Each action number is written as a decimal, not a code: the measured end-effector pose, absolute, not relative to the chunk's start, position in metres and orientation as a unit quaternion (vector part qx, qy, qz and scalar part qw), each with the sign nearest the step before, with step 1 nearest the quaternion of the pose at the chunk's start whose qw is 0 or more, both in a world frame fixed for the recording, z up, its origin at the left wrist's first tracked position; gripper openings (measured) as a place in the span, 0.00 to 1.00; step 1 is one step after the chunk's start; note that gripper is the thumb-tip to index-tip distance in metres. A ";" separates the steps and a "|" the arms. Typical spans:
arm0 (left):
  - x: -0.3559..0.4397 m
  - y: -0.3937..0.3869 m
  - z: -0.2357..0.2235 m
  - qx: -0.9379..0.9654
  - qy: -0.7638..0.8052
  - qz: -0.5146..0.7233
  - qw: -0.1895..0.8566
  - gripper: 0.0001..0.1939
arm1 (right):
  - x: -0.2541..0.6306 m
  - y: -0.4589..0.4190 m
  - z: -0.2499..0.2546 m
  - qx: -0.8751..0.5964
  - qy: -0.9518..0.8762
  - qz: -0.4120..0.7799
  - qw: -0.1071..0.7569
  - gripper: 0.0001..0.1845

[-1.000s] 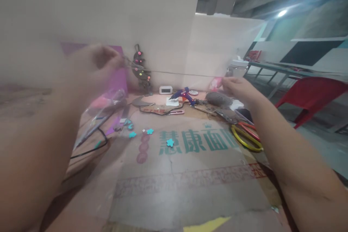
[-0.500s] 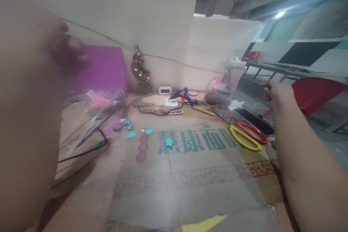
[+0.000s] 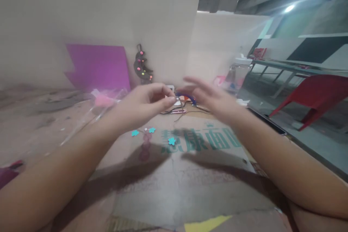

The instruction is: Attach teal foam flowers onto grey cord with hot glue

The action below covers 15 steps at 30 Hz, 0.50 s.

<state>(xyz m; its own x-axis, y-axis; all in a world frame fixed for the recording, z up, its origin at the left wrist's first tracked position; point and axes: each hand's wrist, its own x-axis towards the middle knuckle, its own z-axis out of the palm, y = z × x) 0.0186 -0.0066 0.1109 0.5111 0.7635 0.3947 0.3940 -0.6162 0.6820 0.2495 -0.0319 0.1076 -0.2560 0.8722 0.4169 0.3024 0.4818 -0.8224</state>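
Left hand (image 3: 145, 102) swung near right hand (image 3: 216, 100), pinching cord (image 3: 181, 102)

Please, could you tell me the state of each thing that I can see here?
Left hand: closed in a pinch on the cord
Right hand: open
Cord: slack, partly hidden
Three flowers: flat, apart
Glue gun: mostly hidden, power unclear
Phone: screen dark
Jar: upright, lidded
Purple sheet: upright
Chair: upright
Lamp: lit
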 end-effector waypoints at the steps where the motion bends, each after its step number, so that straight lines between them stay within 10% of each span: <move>1: 0.021 -0.006 0.109 0.836 0.340 0.334 0.274 0.15 | 0.235 -0.040 0.102 -0.370 -0.750 0.362 0.412 0.28; 6: 0.011 0.005 0.114 0.858 0.326 0.300 0.261 0.14 | 0.223 -0.062 0.104 -0.399 -0.815 0.307 0.285 0.17; 15: -0.036 0.024 0.141 0.812 0.415 0.346 0.219 0.19 | 0.336 -0.020 0.147 -0.448 -0.628 0.148 0.618 0.16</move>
